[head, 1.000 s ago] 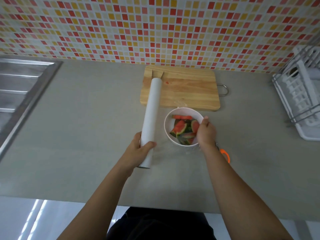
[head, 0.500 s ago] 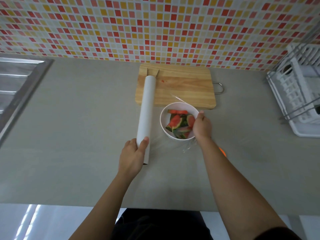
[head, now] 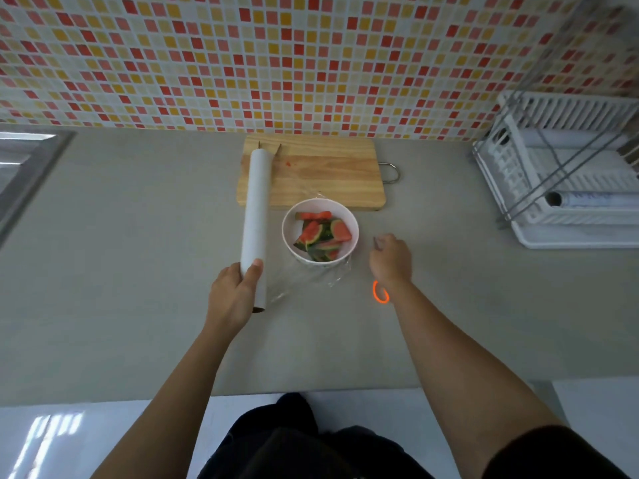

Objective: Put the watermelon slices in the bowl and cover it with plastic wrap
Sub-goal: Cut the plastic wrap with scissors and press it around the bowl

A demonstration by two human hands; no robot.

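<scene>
A white bowl point(head: 319, 202) stands on the grey counter just in front of the wooden cutting board point(head: 328, 174). Several watermelon slices point(head: 321, 236) lie in the bowl. My left hand point(head: 231, 295) grips the near end of a long white plastic wrap roll point(head: 256, 209), which lies to the left of the bowl with its far end on the board. Crinkled clear film point(head: 311, 279) stretches from the roll to the bowl's near side. My right hand point(head: 390, 259) is right of the bowl, fingers curled down over orange-handled scissors point(head: 380, 292); its grip is hidden.
A white dish rack point(head: 560, 174) with another roll in it stands at the right. The steel sink point(head: 20, 167) is at the far left. The counter's front edge point(head: 311, 390) runs close to my body. A tiled wall backs the counter.
My right hand has let go of the bowl's right rim and moved right, over the scissors. The left hand still holds the roll, which has shifted a little to the left.
</scene>
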